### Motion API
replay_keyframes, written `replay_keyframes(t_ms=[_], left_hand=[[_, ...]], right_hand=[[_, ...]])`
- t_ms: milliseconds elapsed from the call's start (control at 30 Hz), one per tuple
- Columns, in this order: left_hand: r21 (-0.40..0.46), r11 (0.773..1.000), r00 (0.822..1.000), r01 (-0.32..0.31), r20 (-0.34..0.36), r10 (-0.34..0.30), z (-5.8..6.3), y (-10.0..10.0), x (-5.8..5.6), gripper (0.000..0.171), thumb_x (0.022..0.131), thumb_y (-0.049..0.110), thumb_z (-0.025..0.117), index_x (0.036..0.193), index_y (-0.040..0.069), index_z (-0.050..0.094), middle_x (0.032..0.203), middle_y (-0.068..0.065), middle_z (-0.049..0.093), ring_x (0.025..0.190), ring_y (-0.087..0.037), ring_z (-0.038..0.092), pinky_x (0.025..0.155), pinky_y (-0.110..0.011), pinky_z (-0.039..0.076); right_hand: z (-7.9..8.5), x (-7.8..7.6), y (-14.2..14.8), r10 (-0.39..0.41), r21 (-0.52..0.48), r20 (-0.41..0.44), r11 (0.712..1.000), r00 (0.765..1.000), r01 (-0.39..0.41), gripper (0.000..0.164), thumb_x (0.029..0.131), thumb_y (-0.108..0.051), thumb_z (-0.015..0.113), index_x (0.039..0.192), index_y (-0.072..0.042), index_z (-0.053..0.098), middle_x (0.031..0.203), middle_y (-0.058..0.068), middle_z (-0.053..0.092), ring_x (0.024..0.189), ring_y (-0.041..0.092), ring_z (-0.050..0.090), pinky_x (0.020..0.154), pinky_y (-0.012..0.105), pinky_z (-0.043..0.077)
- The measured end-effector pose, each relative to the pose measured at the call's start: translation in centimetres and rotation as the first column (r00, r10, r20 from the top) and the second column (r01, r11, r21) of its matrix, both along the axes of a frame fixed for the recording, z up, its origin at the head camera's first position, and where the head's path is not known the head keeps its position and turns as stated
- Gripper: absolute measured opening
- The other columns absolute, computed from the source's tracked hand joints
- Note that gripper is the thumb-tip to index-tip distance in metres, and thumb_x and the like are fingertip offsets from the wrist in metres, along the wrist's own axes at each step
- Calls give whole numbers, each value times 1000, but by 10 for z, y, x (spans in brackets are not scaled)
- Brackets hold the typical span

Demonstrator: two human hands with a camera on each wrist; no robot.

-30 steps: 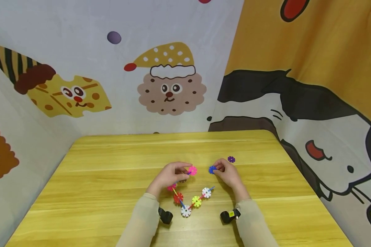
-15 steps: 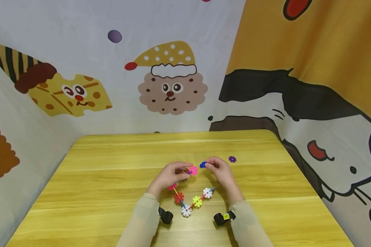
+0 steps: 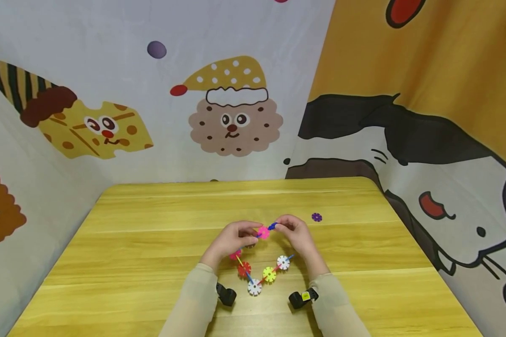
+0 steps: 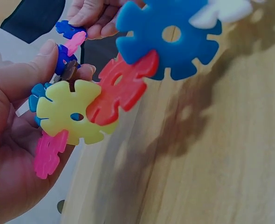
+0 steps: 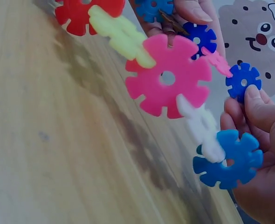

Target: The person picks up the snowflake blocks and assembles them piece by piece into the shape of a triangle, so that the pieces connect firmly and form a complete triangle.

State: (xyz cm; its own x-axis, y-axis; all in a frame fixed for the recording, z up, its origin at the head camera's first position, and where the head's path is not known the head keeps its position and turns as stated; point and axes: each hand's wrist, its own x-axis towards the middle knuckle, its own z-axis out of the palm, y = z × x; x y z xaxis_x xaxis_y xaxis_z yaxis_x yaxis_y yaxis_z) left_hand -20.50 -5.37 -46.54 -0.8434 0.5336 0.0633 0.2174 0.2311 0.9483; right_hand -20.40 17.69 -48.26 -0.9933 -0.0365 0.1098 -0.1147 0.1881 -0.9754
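Note:
A chain of interlocking notched plastic discs hangs in a curve between the forearms, with a white disc (image 3: 255, 287) at its lowest point in the head view. My left hand (image 3: 232, 238) pinches the chain near its far end, by a brown disc (image 4: 69, 70) and a dark blue one (image 4: 63, 59). Beyond those fingers a pink disc (image 3: 264, 232) stands out. My right hand (image 3: 297, 236) pinches another dark blue disc (image 5: 243, 80) between thumb and fingers, its edge meeting the pink disc's edge. The chain's other end, a lighter blue disc (image 5: 228, 161), sits below the right hand.
A loose purple disc (image 3: 316, 217) lies on the wooden table (image 3: 152, 262), beyond the right hand. Black wrist cameras are strapped at both cuffs, the left camera (image 3: 226, 296) and right camera (image 3: 300, 298) flanking the chain. A cartoon-printed curtain (image 3: 130, 164) stands behind the table.
My right hand has moved left with the dark blue disc, bringing it up to the pink disc and turning it edge-on. The left hand has stayed nearly still.

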Motion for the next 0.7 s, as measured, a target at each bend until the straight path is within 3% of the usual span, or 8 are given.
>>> replay_keyframes(t_ms=[167,533,700], left_hand=[[25,1000,1000,-4,24,3,-2,-1,-2,35,94,1,66,128,4,65,105,-12,68,87,-18,64,75,-31,57],[27,999,1000,-26,19,26,-2,1,0,34,93,4,67,127,5,66,107,-13,69,92,-21,64,78,-33,57],[30,999,999,-45,18,45,-1,3,1,34,92,1,68,126,3,66,105,-13,70,91,-22,65,77,-31,57]], right_hand=[[-6,-2,0,16,-8,-12,1000,1000,-16,7,91,0,68,98,4,68,90,8,72,83,17,66,84,43,55],[-8,-5,-2,15,-5,-46,1000,999,-15,3,91,4,66,93,2,68,89,15,71,78,16,66,78,41,58],[-9,-6,-3,10,25,-80,1000,997,-8,3,88,0,71,90,2,68,86,12,72,77,14,67,76,39,58]])
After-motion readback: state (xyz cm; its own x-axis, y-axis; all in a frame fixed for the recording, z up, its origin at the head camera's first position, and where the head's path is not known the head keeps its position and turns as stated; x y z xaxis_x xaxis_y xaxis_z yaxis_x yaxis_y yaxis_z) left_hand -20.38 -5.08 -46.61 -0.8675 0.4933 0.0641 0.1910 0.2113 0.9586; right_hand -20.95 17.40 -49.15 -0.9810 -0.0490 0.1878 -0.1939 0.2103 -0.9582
